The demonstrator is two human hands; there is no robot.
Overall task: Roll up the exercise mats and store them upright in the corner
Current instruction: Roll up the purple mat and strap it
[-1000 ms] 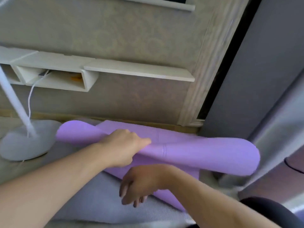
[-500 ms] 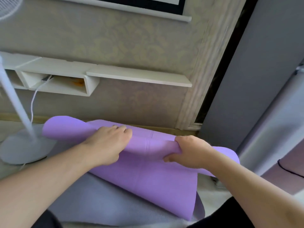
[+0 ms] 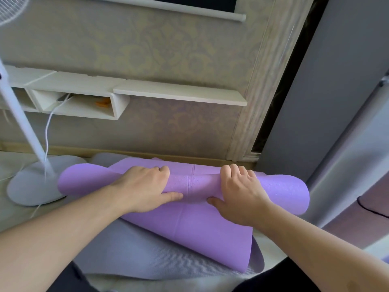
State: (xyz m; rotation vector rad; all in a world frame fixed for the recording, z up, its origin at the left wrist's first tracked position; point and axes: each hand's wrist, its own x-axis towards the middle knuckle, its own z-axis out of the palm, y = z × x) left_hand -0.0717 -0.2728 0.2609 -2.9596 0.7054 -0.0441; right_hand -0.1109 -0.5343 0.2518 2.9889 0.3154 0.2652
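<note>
A purple exercise mat [image 3: 195, 232] lies on the floor with its far end curled into a loose roll near the wall. My left hand [image 3: 143, 188] grips the roll left of centre, fingers over the top and thumb at the front. My right hand [image 3: 240, 194] grips it right of centre the same way. Under the purple mat lies a flat grey mat [image 3: 130, 256], its near edge showing. Both ends of the roll flare wide and loose.
A white fan stand [image 3: 31, 186] with a round base and a cord stands at the left. White wall shelves [image 3: 84, 95] hang above the skirting board. A grey cabinet side [image 3: 328, 98] and the corner trim rise at the right.
My right hand came up from below the mat and took hold of the roll. Both hands now sit on top of the roll, closer together, and the roll is thicker.
</note>
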